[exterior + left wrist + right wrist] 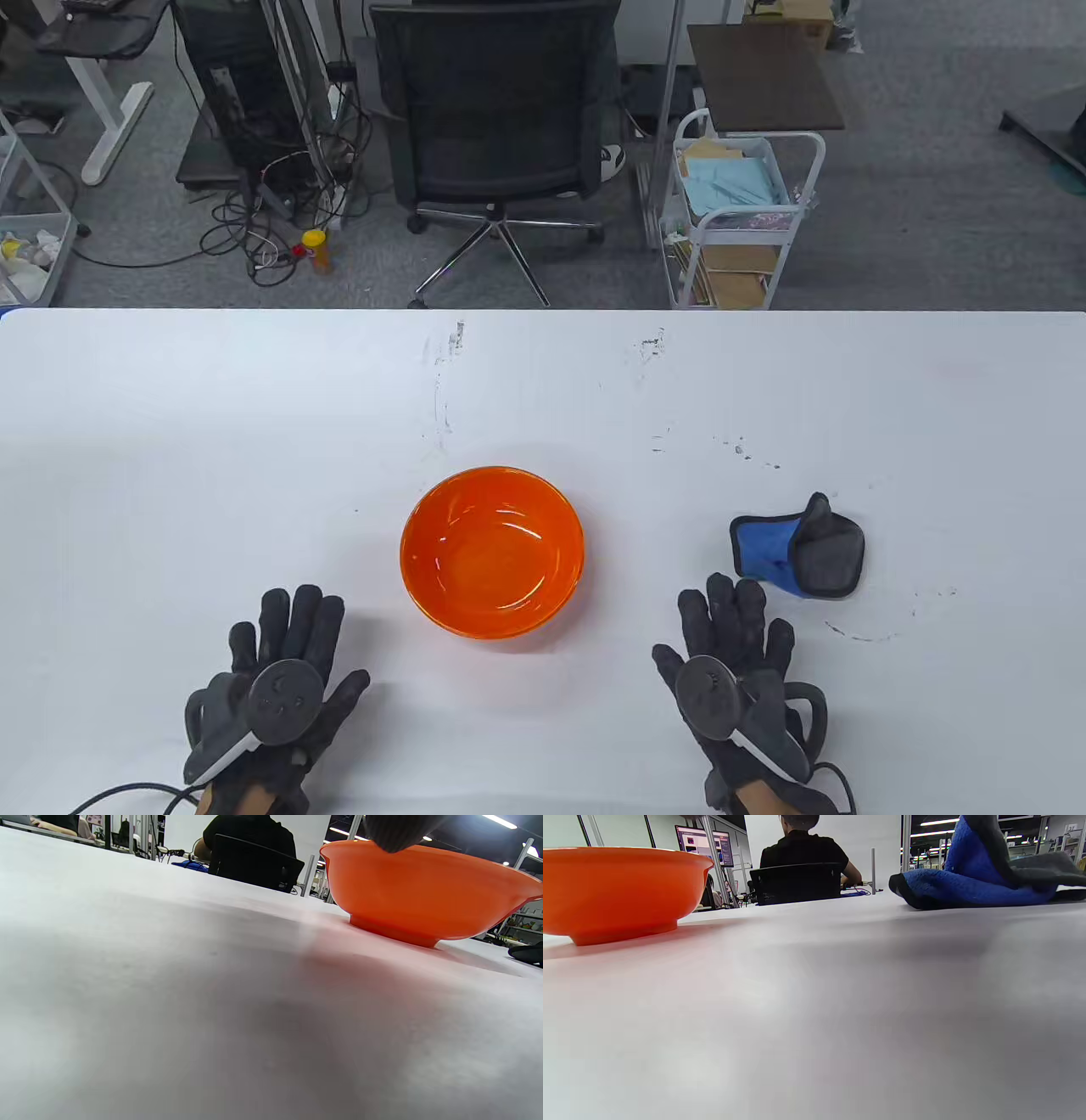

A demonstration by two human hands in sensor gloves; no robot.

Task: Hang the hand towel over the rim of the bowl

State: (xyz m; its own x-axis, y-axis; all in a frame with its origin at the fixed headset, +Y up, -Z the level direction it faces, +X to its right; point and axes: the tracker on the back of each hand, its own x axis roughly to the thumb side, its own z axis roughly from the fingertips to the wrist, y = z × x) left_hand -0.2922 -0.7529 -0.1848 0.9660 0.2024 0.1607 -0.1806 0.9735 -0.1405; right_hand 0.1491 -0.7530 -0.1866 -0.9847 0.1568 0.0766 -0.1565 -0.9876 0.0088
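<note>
An orange bowl (492, 552) stands upright near the middle of the white table (170, 441). It also shows in the left wrist view (424, 895) and the right wrist view (615, 891). A crumpled blue and grey hand towel (799, 548) lies on the table to the bowl's right, also in the right wrist view (980, 878). My left hand (284, 671) rests flat on the table, fingers spread, left of and nearer than the bowl. My right hand (738, 671) rests flat, fingers spread, just in front of the towel, not touching it. Both hands are empty.
The table's far edge (543, 311) runs across the view. Beyond it stand an office chair (496, 127) and a white cart (738, 212). Dark scuff marks (445, 373) dot the tabletop.
</note>
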